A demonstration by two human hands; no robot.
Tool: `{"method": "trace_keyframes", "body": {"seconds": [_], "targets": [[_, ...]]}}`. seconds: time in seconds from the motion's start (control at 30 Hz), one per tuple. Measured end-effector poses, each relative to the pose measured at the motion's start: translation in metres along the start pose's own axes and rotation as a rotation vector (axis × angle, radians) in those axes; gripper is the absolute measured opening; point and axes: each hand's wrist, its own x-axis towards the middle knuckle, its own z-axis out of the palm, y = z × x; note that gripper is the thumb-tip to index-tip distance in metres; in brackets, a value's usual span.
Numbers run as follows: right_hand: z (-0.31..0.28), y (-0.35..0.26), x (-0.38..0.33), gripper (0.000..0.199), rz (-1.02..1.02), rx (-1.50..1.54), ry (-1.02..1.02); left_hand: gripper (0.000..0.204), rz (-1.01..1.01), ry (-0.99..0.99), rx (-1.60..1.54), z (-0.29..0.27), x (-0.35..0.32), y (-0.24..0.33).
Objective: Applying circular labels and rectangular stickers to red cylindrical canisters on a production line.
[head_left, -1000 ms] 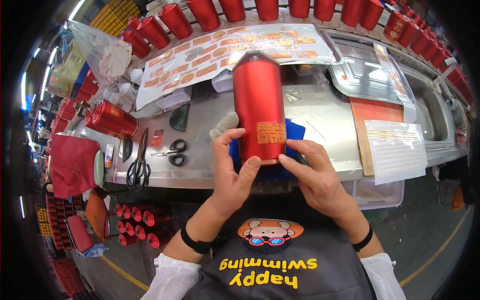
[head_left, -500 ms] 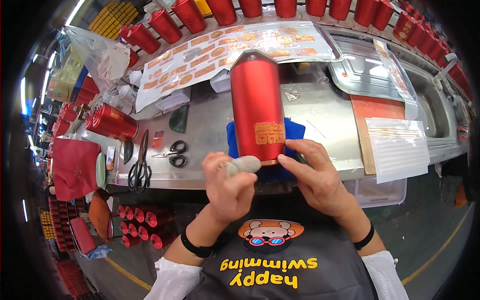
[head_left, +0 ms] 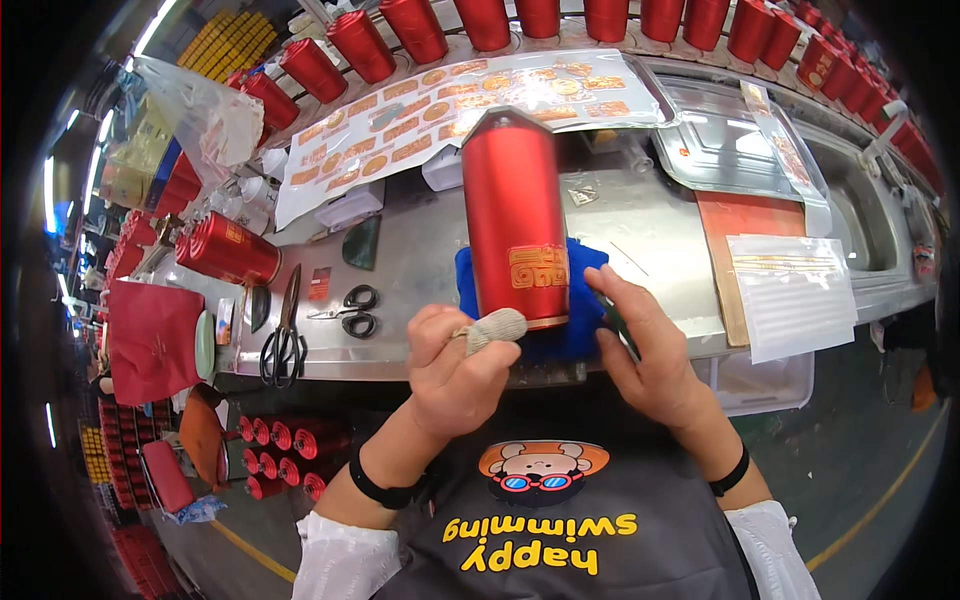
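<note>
A tall red metallic canister (head_left: 510, 200) with a gold emblem (head_left: 539, 267) near its lower end lies on a folded blue cloth (head_left: 588, 262), at the bench's front edge. At its lower left rim is my left hand (head_left: 457, 365), fingers curled, with a grey cloth cover (head_left: 496, 331) on one finger touching the rim. Whatever the curled fingers hold, if anything, is hidden. My right hand (head_left: 648, 350), apart from the canister on its right, grips a thin dark green scraper (head_left: 617, 325) between thumb and fingers.
Gold stickers lie on a white sheet (head_left: 400, 120) at the back. Scissors (head_left: 355, 310), large shears (head_left: 284, 340), a dark green plate (head_left: 362, 243) and another red canister (head_left: 232, 248) are to the left. At right are a white strip sheet (head_left: 795, 310), a tray (head_left: 720, 140) and a sink (head_left: 865, 230).
My right hand has come off the canister's lower right side and moved slightly right, and the green scraper in it now shows. My left hand remains at the rim.
</note>
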Motion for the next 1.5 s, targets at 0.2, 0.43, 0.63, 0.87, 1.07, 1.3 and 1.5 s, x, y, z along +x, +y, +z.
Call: {"method": "trace_keyframes", "body": {"seconds": [0.2, 0.43, 0.63, 0.87, 1.07, 1.3, 1.5], "targets": [[0.001, -0.004, -0.006, 0.039, 0.223, 0.114, 0.155, 0.024, 0.085, -0.033, 0.028, 0.008, 0.008, 0.001], [-0.017, -0.022, 0.017, 0.022, 0.303, 0.019, 0.152, 0.023, -0.010, 0.018, 0.001, 0.003, 0.003, 0.000], [-0.011, -0.028, 0.041, 0.032, -0.389, -0.263, -0.038, 0.028, -0.259, 0.123, -0.054, -0.006, -0.027, 0.000], [-0.010, -0.035, 0.043, 0.033, -0.353, -0.289, -0.079, 0.046, -0.257, 0.036, -0.025, -0.007, -0.017, 0.001], [-0.004, -0.032, 0.039, 0.020, -0.274, -0.310, -0.152, 0.078, -0.250, -0.158, 0.061, 0.015, -0.004, -0.012], [-0.007, -0.029, 0.037, 0.023, -0.262, -0.280, -0.133, 0.073, -0.355, -0.044, -0.027, 0.015, -0.007, -0.010], [-0.007, -0.025, 0.035, 0.025, -0.261, -0.261, -0.104, 0.072, -0.303, -0.089, -0.053, 0.016, -0.004, -0.014]]}}
